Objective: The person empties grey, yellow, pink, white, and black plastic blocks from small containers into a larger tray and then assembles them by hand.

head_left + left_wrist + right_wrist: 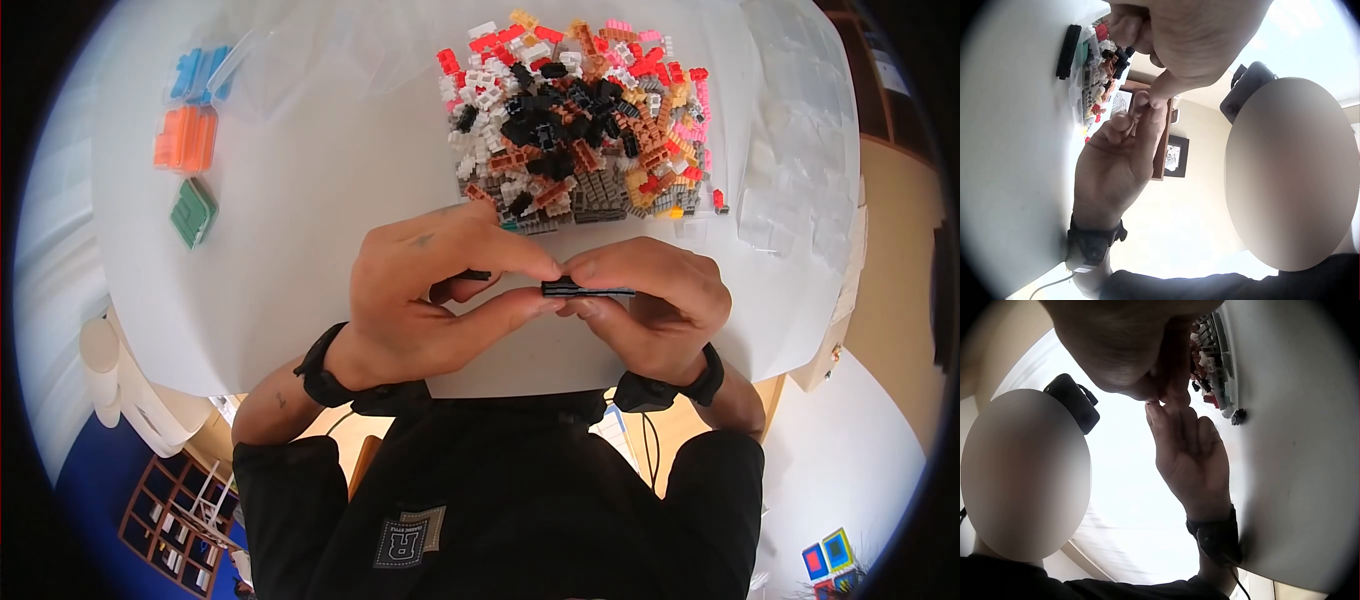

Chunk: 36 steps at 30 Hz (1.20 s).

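Observation:
Both hands meet over the near part of the table around a thin black building-brick piece point(590, 289). My left hand point(425, 285) pinches its left end between thumb and forefinger. With thumb and fingers, my right hand point(655, 300) grips the same piece from the other side. In both wrist views the fingertips come together and mostly hide it. Another black strip of brick point(1069, 51) lies on the table; in the head view only its end point(475, 274) shows, behind the left hand's fingers. Just beyond the hands is a heap of small bricks point(570, 120) in many colours.
Blue point(197, 75), orange point(185, 139) and green point(193, 213) pieces stand at the table's left. Clear plastic packaging point(800, 150) lies on the right, more point(320, 50) at the back left. A small red brick point(719, 201) sits by the heap's right corner.

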Motion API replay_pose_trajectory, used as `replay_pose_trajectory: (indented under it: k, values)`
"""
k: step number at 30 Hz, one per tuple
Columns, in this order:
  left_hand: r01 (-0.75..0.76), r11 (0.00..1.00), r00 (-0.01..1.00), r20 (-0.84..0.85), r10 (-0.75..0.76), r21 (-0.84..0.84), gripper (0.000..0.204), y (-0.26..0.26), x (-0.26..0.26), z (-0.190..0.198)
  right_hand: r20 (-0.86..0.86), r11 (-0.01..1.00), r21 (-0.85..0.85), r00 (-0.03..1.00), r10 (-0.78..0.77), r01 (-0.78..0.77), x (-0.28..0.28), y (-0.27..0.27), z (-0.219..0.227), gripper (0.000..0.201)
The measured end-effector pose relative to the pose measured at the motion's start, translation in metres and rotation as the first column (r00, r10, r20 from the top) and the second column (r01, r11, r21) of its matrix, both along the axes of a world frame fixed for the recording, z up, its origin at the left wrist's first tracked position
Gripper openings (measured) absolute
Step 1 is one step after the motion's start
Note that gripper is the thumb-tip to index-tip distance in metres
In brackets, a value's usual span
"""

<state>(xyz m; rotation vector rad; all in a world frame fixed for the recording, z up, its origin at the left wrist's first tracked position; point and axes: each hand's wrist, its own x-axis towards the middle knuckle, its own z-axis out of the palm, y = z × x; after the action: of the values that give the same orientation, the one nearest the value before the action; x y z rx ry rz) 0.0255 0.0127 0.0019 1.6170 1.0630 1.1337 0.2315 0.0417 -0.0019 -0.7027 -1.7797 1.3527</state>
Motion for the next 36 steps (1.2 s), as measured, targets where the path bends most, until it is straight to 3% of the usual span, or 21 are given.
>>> replay_pose_trajectory:
  k: [8, 21, 36]
  values:
    - [0.026, 0.995, 1.0, -0.018, -0.024, 0.092, 0.027, 0.0015, -0.0021, -0.0017, 0.031, 0.999, 0.039, 0.999, -0.012, 0.011, 0.0003, 0.0014, 0.002, 0.024]
    - [0.045, 0.998, 0.999, 0.015, -0.046, 0.037, 0.029, 0.0021, -0.0033, -0.0001, 0.045, 1.0, 0.019, 0.999, -0.026, 0.025, -0.0016, 0.0005, 0.0037, 0.024]
    - [0.05, 0.994, 0.998, 0.02, -0.052, 0.096, 0.031, 0.0025, -0.0039, -0.0043, 0.043, 0.999, 0.006, 0.998, -0.036, 0.036, -0.0018, -0.0011, 0.002, 0.022]
